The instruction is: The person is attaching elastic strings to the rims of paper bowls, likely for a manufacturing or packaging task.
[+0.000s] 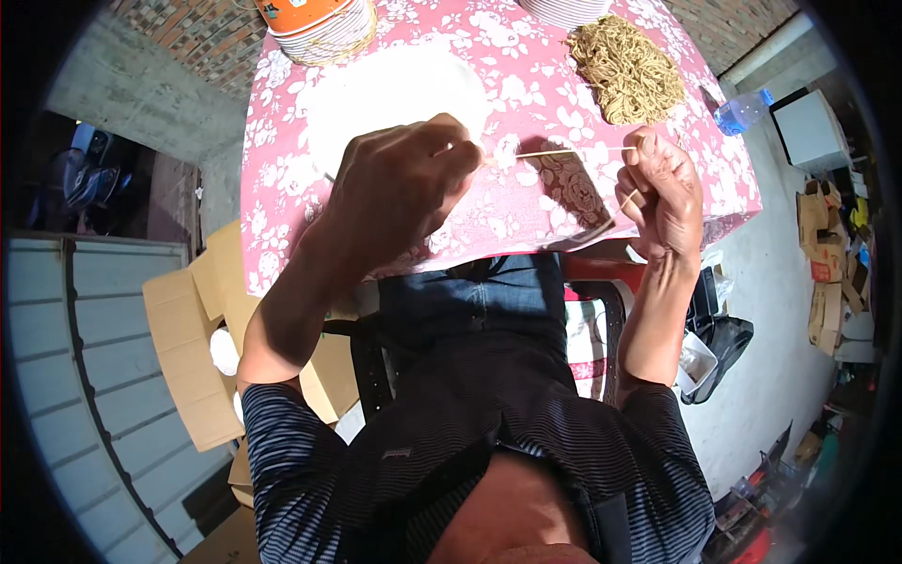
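A thin pale cord [547, 152] runs nearly level between my two hands, above the table's near part. My left hand [406, 174] is closed at its left end, fingers pinched together and partly in shade. My right hand [663, 179] grips the other end between thumb and fingers, and a short tail of cord shows below the fingers. Under and beyond my left hand lies a large white round thing [404, 89], too bright to make out in detail. A tangled heap of tan cord [625, 70] rests on the table beyond my right hand.
A pink floral tablecloth [507, 85] covers the table. At the far edge stand an orange bucket-like container [305, 14] above pale coiled bands, and a striped white round container [567, 7]. A plastic bottle [742, 113] is off the right edge; an opened cardboard box [193, 352] sits left.
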`<state>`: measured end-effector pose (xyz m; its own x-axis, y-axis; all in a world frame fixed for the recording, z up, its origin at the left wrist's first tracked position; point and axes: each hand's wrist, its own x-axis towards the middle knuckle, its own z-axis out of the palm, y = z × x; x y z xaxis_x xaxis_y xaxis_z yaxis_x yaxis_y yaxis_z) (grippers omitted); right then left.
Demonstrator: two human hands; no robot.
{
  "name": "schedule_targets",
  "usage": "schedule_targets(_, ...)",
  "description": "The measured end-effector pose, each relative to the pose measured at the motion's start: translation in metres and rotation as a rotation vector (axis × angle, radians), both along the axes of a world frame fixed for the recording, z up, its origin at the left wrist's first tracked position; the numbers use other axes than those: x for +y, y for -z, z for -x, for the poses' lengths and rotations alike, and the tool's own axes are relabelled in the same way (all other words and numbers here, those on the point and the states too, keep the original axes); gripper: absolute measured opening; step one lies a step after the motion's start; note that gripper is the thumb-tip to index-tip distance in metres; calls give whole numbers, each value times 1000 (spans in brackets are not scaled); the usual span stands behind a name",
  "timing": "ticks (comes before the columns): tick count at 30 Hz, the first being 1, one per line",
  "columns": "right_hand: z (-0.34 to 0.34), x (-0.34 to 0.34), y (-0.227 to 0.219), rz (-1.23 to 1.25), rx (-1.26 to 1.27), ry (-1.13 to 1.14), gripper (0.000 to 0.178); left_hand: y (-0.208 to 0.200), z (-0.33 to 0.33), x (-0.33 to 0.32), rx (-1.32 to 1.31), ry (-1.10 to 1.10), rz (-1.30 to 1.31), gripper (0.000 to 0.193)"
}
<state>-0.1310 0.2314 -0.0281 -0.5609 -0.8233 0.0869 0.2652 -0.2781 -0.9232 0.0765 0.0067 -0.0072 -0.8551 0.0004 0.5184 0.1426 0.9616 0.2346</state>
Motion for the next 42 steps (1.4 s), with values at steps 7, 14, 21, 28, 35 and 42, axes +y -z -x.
schedule_targets(7,-2,-2,-1,87,-248,-15,20,1,-6,-2,-62,-15,4,18)
schedule_targets(14,15,-19,-22,114,-39,-21,23,-30,-11,-43,-174,187,152,18)
schedule_targets(21,35,-3,-7,49,663,295,15,-43,-20,-100,-218,84,170,5)
schedule_targets(28,-10,-29,-6,217,1292,396,13,-39,-10,-69,66,-84,-71,31)
schedule_targets(35,-38,-39,-19,337,1630,262,22,-39,31,2,30,279,-145,26)
schedule_targets(42,-36,-39,-13,354,1690,160,18,-52,44,19,-405,115,-822,39)
